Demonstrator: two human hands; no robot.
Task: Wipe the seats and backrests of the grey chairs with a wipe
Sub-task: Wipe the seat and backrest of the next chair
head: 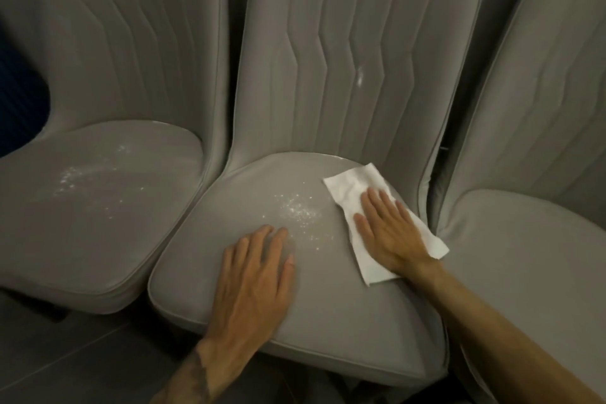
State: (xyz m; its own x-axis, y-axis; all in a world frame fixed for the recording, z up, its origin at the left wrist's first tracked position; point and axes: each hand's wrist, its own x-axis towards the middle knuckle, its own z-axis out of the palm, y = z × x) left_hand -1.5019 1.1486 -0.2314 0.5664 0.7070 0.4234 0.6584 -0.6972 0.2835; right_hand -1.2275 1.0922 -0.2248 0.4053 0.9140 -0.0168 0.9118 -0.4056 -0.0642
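While white specks dot the left chair (pixel 98 207) seat, L hand (pixel 252 282) lies flat, fingers straight, on the middle chair (pixel 328 321) seat w/ powder (pixel 300 211) just beyond its fingertips. R hand (pixel 390 233), fingers straight, presses white wipe (pixel 347 184) onto same seat's right side. Right chair (pixel 531 256) beside.

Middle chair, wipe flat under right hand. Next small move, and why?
Probably slide the right hand and wipe leftward across the middle seat: white specks lie just left of the wipe, unwiped, and the left hand rests flat on the seat's front.
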